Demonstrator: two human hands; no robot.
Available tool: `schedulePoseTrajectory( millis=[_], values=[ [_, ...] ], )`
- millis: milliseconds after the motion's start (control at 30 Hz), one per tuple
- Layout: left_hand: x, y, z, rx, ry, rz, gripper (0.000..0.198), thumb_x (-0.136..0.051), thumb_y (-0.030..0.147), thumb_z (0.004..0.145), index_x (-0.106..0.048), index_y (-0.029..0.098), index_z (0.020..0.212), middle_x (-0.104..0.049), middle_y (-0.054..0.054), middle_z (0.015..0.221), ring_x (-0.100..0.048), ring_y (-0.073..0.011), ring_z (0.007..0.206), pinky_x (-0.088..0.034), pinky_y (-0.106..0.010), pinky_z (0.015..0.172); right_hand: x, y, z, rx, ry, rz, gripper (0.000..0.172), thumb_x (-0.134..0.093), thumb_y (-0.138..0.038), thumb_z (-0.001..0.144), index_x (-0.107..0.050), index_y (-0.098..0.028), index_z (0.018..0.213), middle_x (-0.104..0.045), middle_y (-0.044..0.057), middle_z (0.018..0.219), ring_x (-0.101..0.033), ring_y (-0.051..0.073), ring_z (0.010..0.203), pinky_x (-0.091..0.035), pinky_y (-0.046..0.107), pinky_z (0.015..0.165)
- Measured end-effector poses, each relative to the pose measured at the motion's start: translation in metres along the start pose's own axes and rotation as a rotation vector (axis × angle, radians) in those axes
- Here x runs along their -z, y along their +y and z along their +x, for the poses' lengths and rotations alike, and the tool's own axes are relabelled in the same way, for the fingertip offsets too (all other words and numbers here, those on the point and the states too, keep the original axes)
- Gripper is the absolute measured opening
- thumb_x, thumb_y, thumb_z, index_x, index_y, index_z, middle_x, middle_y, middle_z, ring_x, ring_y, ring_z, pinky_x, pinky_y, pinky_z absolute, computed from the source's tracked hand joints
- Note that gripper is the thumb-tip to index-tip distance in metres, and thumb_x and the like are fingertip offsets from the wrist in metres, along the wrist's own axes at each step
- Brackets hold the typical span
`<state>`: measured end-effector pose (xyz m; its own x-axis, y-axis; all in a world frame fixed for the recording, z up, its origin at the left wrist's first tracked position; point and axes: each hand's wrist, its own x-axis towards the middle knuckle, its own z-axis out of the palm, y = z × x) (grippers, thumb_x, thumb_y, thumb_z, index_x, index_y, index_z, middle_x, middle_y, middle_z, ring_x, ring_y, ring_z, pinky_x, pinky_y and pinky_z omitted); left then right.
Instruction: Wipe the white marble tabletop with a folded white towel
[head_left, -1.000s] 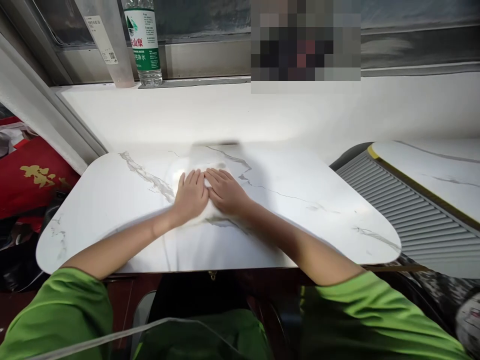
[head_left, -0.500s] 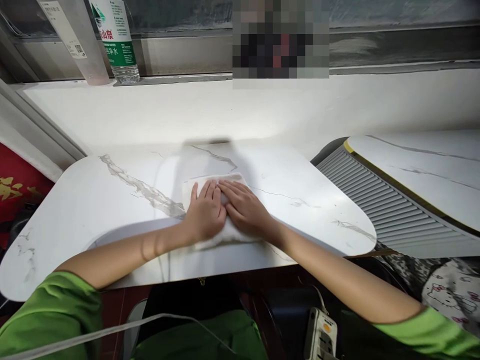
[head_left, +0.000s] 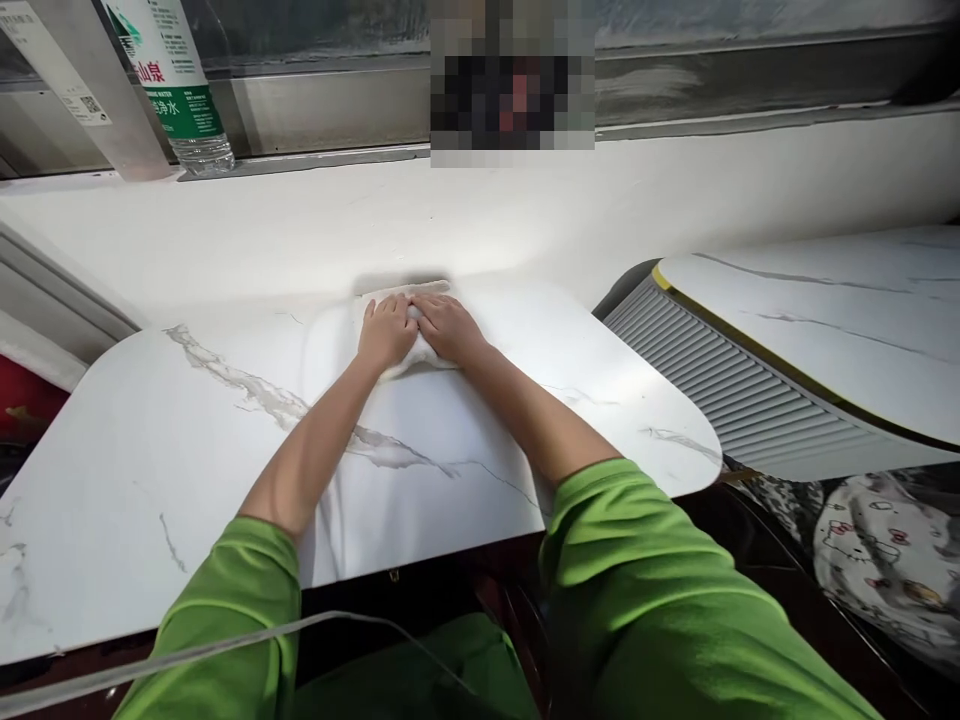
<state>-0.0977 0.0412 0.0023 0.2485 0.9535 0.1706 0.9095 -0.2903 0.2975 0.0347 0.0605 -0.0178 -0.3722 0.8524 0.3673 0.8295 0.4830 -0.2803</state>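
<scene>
Left fingers and right fingers lie on white cloth

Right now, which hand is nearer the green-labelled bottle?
Left. The left hand presses flat on the white cloth, to the right of the bottle and nearer the camera; the right hand is beside it, farther right.
</scene>
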Motion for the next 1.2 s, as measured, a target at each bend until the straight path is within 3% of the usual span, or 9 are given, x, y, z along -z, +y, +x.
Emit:
schedulePoseTrajectory(
  millis=[200, 433, 533, 600, 733, 833, 1033, 1200],
  values=[
    [-0.003, 0.034, -0.048, -0.074, -0.041, 0.031, 0.052, -0.031, 0.021, 0.097, -0.042, 0.007, 0.146, -0.04, -0.014, 0.156, -0.032, -0.0238, 0.147, -0.014, -0.047, 0.124, 0.02, -0.001, -0.061, 0.054, -0.024, -0.036, 0.051, -0.031, -0.019, 0.092, -0.056, -0.007, 0.135, -0.056, 0.016, 0.143, -0.048, 0.027, 0.136, -0.035, 0.047, 0.114],
    [-0.021, 0.131, -0.122, -0.185, -0.159, -0.017, 0.06, -0.034, 0.03, 0.098, -0.036, -0.002, 0.148, -0.031, -0.023, 0.158, -0.024, -0.0355, 0.149, -0.01, -0.06, 0.123, 0.076, 0.033, -0.184, 0.129, -0.062, -0.046, 0.057, -0.037, -0.022, 0.089, -0.05, -0.013, 0.143, -0.052, 0.014, 0.147, -0.046, 0.028, 0.139, -0.039, 0.054, 0.114],
    [-0.033, 0.165, -0.136, -0.311, -0.145, -0.046, 0.063, -0.039, 0.029, 0.095, -0.036, -0.007, 0.147, -0.032, -0.027, 0.156, -0.024, -0.0384, 0.149, -0.011, -0.063, 0.122, 0.097, 0.051, -0.223, 0.038, -0.081, -0.074, 0.059, -0.036, -0.022, 0.089, -0.046, -0.02, 0.147, -0.05, 0.01, 0.149, -0.046, 0.025, 0.139, -0.038, 0.054, 0.116],
    [-0.042, 0.179, -0.133, -0.363, -0.095, -0.061, 0.063, -0.043, 0.028, 0.093, -0.038, -0.007, 0.144, -0.036, -0.028, 0.154, -0.028, -0.0391, 0.147, -0.014, -0.064, 0.121, 0.106, 0.06, -0.233, -0.031, -0.071, -0.06, 0.059, -0.036, -0.021, 0.087, -0.047, -0.023, 0.146, -0.052, 0.008, 0.147, -0.047, 0.025, 0.138, -0.039, 0.054, 0.116],
    [-0.057, 0.189, -0.106, -0.374, -0.001, -0.089, 0.056, -0.043, 0.025, 0.092, -0.045, 0.0, 0.142, -0.044, -0.026, 0.149, -0.035, -0.0383, 0.144, -0.018, -0.066, 0.119, 0.108, 0.079, -0.217, -0.147, -0.003, -0.013, 0.058, -0.039, -0.02, 0.084, -0.055, -0.026, 0.139, -0.06, 0.006, 0.139, -0.052, 0.026, 0.133, -0.041, 0.054, 0.113],
    [-0.061, 0.184, -0.071, -0.361, -0.038, -0.079, 0.055, -0.041, 0.024, 0.094, -0.042, 0.001, 0.144, -0.041, -0.025, 0.152, -0.033, -0.0364, 0.145, -0.017, -0.062, 0.121, 0.1, 0.097, -0.186, -0.153, 0.047, 0.008, 0.058, -0.039, -0.02, 0.081, -0.06, -0.024, 0.135, -0.063, 0.006, 0.135, -0.055, 0.028, 0.129, -0.042, 0.055, 0.111],
    [-0.057, 0.153, 0.017, -0.285, -0.206, -0.031, 0.058, -0.03, 0.025, 0.098, -0.03, 0.001, 0.151, -0.029, -0.017, 0.16, -0.02, -0.0264, 0.151, -0.008, -0.051, 0.125, 0.074, 0.132, -0.103, -0.153, 0.109, -0.019, 0.052, -0.039, -0.02, 0.08, -0.066, -0.015, 0.125, -0.067, 0.01, 0.13, -0.059, 0.03, 0.123, -0.044, 0.05, 0.108],
    [-0.056, 0.123, 0.072, -0.216, -0.177, -0.002, 0.057, -0.025, 0.027, 0.1, -0.032, 0.005, 0.152, -0.029, -0.013, 0.161, -0.021, -0.0238, 0.151, -0.007, -0.048, 0.125, 0.058, 0.139, -0.036, -0.168, 0.073, -0.047, 0.047, -0.038, -0.017, 0.083, -0.067, -0.016, 0.12, -0.069, 0.01, 0.126, -0.061, 0.029, 0.117, -0.046, 0.043, 0.102]
  ],
)
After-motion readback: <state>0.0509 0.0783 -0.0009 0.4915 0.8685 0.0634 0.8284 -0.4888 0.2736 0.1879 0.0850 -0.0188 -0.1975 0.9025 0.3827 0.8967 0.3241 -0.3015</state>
